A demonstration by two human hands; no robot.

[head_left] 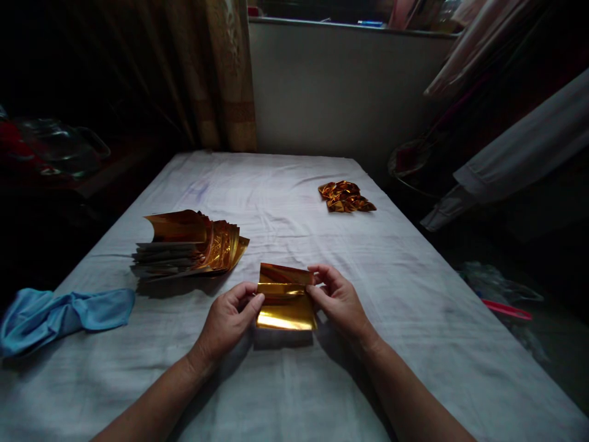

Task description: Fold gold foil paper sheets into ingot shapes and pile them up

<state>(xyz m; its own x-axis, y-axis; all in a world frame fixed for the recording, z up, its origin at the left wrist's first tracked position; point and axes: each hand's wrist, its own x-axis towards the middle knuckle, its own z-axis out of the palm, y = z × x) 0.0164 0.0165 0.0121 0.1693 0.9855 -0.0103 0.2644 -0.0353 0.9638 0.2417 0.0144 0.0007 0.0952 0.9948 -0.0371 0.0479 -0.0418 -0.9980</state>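
Between my two hands is a sheet of shiny gold foil paper [285, 310], creased across its width and held a little above the white cloth. My left hand [232, 316] pinches its left edge between thumb and fingers. At the right edge, my right hand [338, 301] grips the sheet the same way near the crease. To the left lies a thick stack of gold foil paper [184, 248], its sheets fanned and curling. A small heap of folded gold foil pieces [346, 197] rests farther off at the right.
A white sheet [285, 221] with wrinkles covers the flat surface. A crumpled blue cloth [69, 316] lies at the left edge. Curtains [216, 80] hang at the back left, and clothes [519, 141] hang on the right. A glass jug [64, 147] stands in the dark left.
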